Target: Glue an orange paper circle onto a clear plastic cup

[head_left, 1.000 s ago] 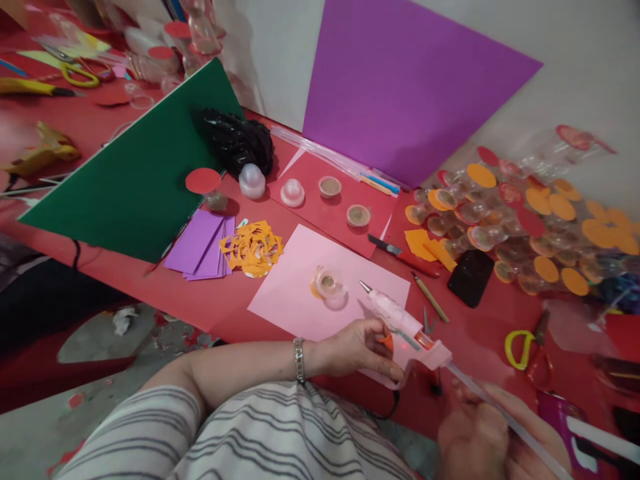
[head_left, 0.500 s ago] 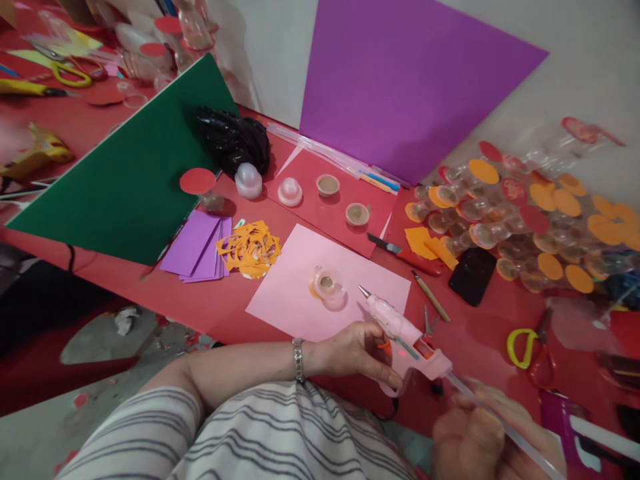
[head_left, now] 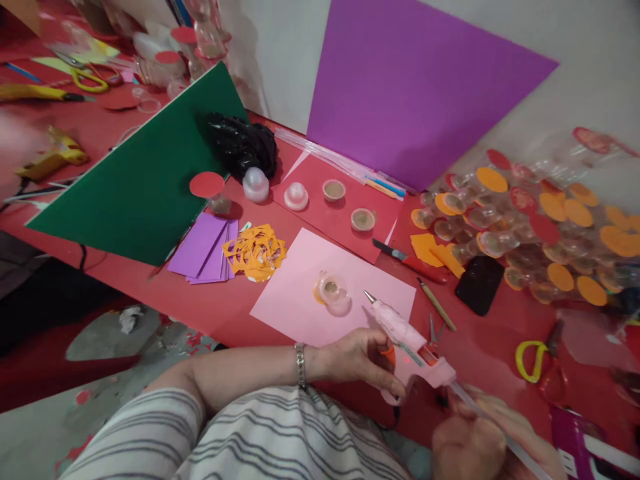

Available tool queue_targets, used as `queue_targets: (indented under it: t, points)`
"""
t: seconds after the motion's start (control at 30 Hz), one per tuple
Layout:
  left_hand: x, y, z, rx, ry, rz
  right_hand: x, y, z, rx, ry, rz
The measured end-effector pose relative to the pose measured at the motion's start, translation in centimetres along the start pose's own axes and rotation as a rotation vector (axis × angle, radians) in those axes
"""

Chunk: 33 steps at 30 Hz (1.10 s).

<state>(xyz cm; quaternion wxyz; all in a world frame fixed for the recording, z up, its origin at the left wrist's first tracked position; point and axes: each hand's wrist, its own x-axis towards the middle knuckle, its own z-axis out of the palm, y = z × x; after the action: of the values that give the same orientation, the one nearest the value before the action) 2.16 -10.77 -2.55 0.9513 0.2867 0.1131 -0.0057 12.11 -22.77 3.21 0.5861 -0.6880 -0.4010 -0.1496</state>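
Observation:
A pink hot glue gun [head_left: 397, 333] is gripped by its handle in my left hand [head_left: 357, 363], its metal nozzle pointing up and left over the table. A long translucent glue stick [head_left: 473, 403] runs out of the gun's back end. My right hand [head_left: 490, 430] is closed around that stick, close behind the gun; some fingers are blurred. Left of the nozzle, a clear plastic cup piece [head_left: 336, 297] with an orange disc under its edge lies on a pink paper sheet [head_left: 295, 293]. Neither hand touches it.
Yellow-orange scissors [head_left: 533, 360], a red cutter knife [head_left: 420, 263] and a black phone [head_left: 480, 285] lie to the right. Clear plastic pieces with orange and red discs [head_left: 565, 207] crowd the back right. Purple cards [head_left: 200, 247] and orange paper scraps [head_left: 255, 250] lie left, before a green board [head_left: 150, 167].
The whole view has shifted slightly, so the table things appear a little further right and lower. Both hands keep their hold on the glue gun and glue stick.

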Motion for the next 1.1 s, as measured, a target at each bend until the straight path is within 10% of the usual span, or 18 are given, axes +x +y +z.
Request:
queue_targets:
  t: [0.6,0.83,1.1]
  points:
    - [0.6,-1.9,-1.1,-0.139,-0.085,0.139,-3.2,2.8,-2.7,-0.267,-0.633,0.505]
    - [1.2,-2.6,-1.1,-0.04,-0.126,0.044,-5.3,4.2,-2.8,-0.274,-0.618,0.366]
    - [-5.9,4.1,-2.1,0.629,-0.057,0.038,-3.7,3.4,-4.0,-0.335,-0.683,0.119]
